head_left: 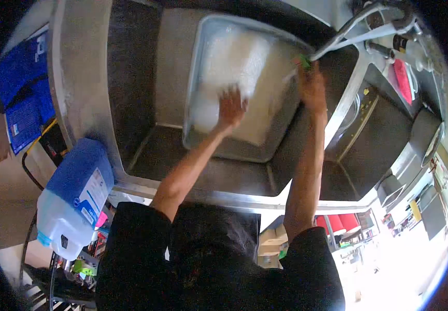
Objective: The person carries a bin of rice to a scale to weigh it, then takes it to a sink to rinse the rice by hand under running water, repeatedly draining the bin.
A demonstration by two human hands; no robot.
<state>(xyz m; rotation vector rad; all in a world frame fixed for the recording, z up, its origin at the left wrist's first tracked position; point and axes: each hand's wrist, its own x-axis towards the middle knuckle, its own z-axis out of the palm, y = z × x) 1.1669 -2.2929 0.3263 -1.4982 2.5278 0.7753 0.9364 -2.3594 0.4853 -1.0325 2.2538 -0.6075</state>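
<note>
A large pale rectangular tray [196, 98] lies in a deep metal sink [174, 36], with cloudy whitish liquid inside it. My left hand [232, 106] is over the tray's middle, fingers spread and holding nothing. My right hand [312, 87] is at the tray's right side, close below the tap spout [332, 45]. At its fingertips shows a small green thing [302, 62], like a scouring pad, smeared by motion. The right fingers are closed around it and partly hide it.
A second metal basin [371, 137] adjoins on the right, with a pink-red cloth [402, 80] beyond it. Left of the sink stands a large jug of blue liquid [79, 181]. Blue packaging [27, 98] lies farther left. Red items [338, 223] are behind at the right.
</note>
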